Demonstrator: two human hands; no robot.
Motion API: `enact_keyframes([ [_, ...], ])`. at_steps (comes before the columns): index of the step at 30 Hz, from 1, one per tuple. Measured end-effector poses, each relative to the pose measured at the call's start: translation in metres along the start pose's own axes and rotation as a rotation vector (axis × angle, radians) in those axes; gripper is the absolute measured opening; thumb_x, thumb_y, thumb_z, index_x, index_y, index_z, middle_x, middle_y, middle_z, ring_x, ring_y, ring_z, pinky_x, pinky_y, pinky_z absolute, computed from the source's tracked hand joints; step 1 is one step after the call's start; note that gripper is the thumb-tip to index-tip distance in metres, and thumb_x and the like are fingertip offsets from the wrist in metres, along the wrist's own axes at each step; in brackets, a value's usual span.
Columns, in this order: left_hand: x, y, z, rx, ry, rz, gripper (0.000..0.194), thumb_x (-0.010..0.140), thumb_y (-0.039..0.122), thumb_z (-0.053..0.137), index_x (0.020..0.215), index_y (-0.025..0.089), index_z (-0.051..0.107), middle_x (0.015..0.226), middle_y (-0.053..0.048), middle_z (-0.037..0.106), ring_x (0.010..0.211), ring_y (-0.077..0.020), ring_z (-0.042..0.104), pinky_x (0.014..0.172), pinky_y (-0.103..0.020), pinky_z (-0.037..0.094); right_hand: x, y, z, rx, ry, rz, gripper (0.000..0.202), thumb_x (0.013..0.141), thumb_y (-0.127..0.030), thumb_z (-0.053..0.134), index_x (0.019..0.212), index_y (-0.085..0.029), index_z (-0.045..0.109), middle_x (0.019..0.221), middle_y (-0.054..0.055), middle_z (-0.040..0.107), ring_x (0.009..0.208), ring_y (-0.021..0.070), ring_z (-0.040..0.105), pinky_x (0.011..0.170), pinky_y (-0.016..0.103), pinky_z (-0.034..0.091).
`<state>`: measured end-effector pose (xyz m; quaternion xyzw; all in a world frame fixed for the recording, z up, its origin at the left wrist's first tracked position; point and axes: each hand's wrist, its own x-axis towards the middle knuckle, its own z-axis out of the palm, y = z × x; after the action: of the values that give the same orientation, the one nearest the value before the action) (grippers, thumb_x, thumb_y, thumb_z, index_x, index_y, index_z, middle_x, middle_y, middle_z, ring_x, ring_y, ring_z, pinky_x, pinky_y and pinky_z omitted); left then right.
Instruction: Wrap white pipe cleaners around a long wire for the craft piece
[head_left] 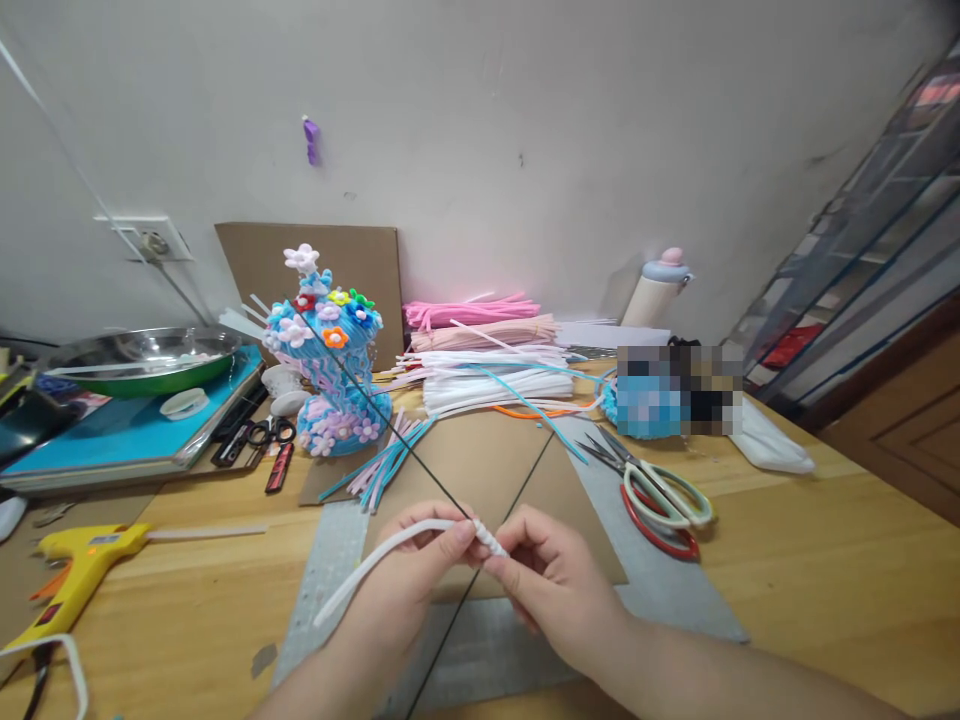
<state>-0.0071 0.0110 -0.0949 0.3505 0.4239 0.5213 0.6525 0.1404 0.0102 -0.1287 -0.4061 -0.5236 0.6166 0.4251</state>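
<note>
A white pipe cleaner [390,537] is wound in a tight coil around one end of a thin dark rod [390,426], which slants up to the left. My left hand [420,565] pinches the left end of the coil, and the loose tail curves down over the back of that hand. With thumb and forefinger, my right hand [551,575] grips the coil's lower right end. Both hands hover over a cardboard sheet [480,450] on a grey mat [495,650]. Another dark thin rod [525,482] crosses diagonally below the hands.
A blue flower-covered pipe cleaner piece [337,350] stands behind on the left. Bundles of pipe cleaners [495,385] lie at the back. Scissors [660,490] rest at right, a yellow glue gun [82,570] at left. A bottle [656,285] stands by the wall, near a partly blurred patch.
</note>
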Motion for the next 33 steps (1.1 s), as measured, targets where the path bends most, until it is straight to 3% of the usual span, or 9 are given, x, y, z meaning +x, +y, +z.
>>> enact_keyframes([
  [6, -0.001, 0.006, -0.003, -0.018, -0.061, 0.042, 0.015, 0.062, 0.026, 0.08, 0.067, 0.015, 0.07, 0.07, -0.003, 0.07, 0.062, -0.0129, 0.061, 0.064, -0.024, 0.048, 0.0, -0.004, -0.005, 0.081, -0.172, 0.069, 0.042, 0.078, -0.057, 0.06, 0.074, -0.017, 0.049, 0.051, -0.006, 0.05, 0.035, 0.0043, 0.042, 0.034, 0.016, 0.03],
  [12, -0.003, 0.006, -0.004, -0.03, -0.079, 0.026, 0.018, 0.063, 0.027, 0.08, 0.071, 0.014, 0.07, 0.064, -0.003, 0.07, 0.058, -0.0138, 0.062, 0.059, -0.024, 0.048, 0.004, -0.011, -0.007, 0.303, -0.388, 0.251, 0.045, 0.075, -0.059, 0.063, 0.073, -0.016, 0.051, 0.049, -0.008, 0.045, 0.034, 0.0014, 0.027, 0.032, 0.015, 0.018],
  [14, -0.002, 0.004, -0.005, -0.001, -0.063, 0.06, 0.015, 0.065, 0.025, 0.079, 0.07, 0.015, 0.069, 0.064, -0.003, 0.07, 0.059, -0.0138, 0.063, 0.06, -0.023, 0.048, 0.004, -0.011, -0.006, 0.317, -0.356, 0.195, 0.042, 0.072, -0.053, 0.069, 0.079, -0.017, 0.051, 0.058, -0.007, 0.049, 0.038, 0.001, 0.027, 0.034, 0.015, 0.019],
  [17, -0.001, 0.0, -0.009, 0.051, -0.069, 0.1, 0.01, 0.071, 0.024, 0.075, 0.07, 0.017, 0.068, 0.067, -0.002, 0.071, 0.063, -0.0138, 0.064, 0.065, -0.024, 0.048, 0.003, -0.009, -0.005, 0.198, -0.191, 0.041, 0.041, 0.068, -0.045, 0.077, 0.075, -0.017, 0.048, 0.068, -0.004, 0.053, 0.048, 0.0025, 0.036, 0.041, 0.015, 0.026],
  [21, -0.001, -0.002, -0.012, 0.112, -0.075, 0.132, 0.007, 0.073, 0.024, 0.074, 0.072, 0.018, 0.07, 0.068, -0.003, 0.071, 0.065, -0.0142, 0.063, 0.066, -0.023, 0.047, 0.002, -0.008, -0.006, 0.054, -0.111, 0.025, 0.041, 0.072, -0.052, 0.07, 0.069, -0.018, 0.048, 0.05, -0.008, 0.043, 0.039, 0.0038, 0.034, 0.037, 0.017, 0.025],
  [27, -0.002, 0.002, -0.008, -0.044, -0.102, 0.088, 0.012, 0.067, 0.025, 0.078, 0.069, 0.016, 0.071, 0.069, -0.002, 0.07, 0.06, -0.0124, 0.062, 0.061, -0.022, 0.049, 0.002, -0.01, -0.008, 0.207, -0.277, 0.126, 0.044, 0.072, -0.055, 0.068, 0.071, -0.015, 0.051, 0.053, -0.005, 0.054, 0.032, 0.0022, 0.039, 0.031, 0.014, 0.025],
  [33, -0.001, 0.002, -0.005, -0.149, -0.111, 0.013, 0.018, 0.064, 0.024, 0.08, 0.068, 0.015, 0.065, 0.068, -0.001, 0.069, 0.056, -0.0101, 0.061, 0.056, -0.02, 0.049, 0.004, -0.011, -0.013, 0.548, -0.565, 0.451, 0.038, 0.08, -0.047, 0.063, 0.069, -0.012, 0.053, 0.052, -0.002, 0.057, 0.027, 0.001, 0.035, 0.027, 0.013, 0.025],
])
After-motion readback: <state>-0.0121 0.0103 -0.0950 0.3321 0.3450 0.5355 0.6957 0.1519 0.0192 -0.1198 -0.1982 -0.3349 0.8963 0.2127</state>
